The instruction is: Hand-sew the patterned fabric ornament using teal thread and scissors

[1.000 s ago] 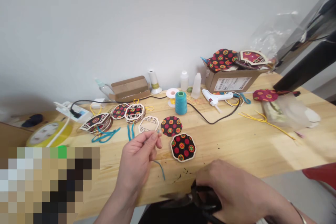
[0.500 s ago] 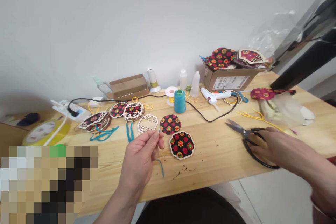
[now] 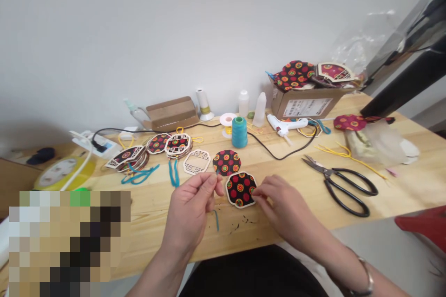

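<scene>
On the wooden table (image 3: 296,213), left fingers (image 3: 209,185) pinching a blue cord (image 3: 216,220), right fingers (image 3: 259,195) bunched near the black patterned piece (image 3: 241,189).

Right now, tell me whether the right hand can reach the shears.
Probably yes: the shears lie on the table, on the right hand's outer side, handles towards the near edge and nothing over them. Its fingertips are at the framed patch; whether they pinch anything is hard to see.
</scene>
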`<state>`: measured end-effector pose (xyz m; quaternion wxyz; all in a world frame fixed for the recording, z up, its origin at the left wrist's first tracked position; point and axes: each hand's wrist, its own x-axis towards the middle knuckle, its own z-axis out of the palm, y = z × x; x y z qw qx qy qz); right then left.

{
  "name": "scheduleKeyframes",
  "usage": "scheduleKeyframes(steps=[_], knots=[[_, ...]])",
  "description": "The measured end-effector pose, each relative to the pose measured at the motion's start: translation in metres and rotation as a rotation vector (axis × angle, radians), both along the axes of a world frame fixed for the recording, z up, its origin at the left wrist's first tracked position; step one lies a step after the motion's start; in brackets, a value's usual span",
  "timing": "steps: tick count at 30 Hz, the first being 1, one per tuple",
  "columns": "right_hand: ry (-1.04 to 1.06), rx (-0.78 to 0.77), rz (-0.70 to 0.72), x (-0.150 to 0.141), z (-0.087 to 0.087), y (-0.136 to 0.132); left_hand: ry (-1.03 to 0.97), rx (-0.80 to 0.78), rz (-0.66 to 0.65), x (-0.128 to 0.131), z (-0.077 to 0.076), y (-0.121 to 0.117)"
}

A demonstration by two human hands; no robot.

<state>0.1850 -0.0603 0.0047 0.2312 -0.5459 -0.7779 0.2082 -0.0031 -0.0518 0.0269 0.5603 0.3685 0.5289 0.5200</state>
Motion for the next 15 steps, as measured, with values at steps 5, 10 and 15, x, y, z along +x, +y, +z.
scheduleKeyframes(steps=[5,10,15], knots=[[-0.232,0.044,-0.033,-0.023,-0.008,-0.003,-0.016,-0.004,0.013,-0.002,-0.002,-0.001],[-0.374,0.098,-0.002,-0.024,-0.013,-0.004,-0.027,-0.001,0.013,-0.002,-0.003,-0.001],[-0.401,0.109,0.037,-0.025,-0.017,-0.004,-0.026,-0.005,0.011,-0.001,-0.004,-0.001]])
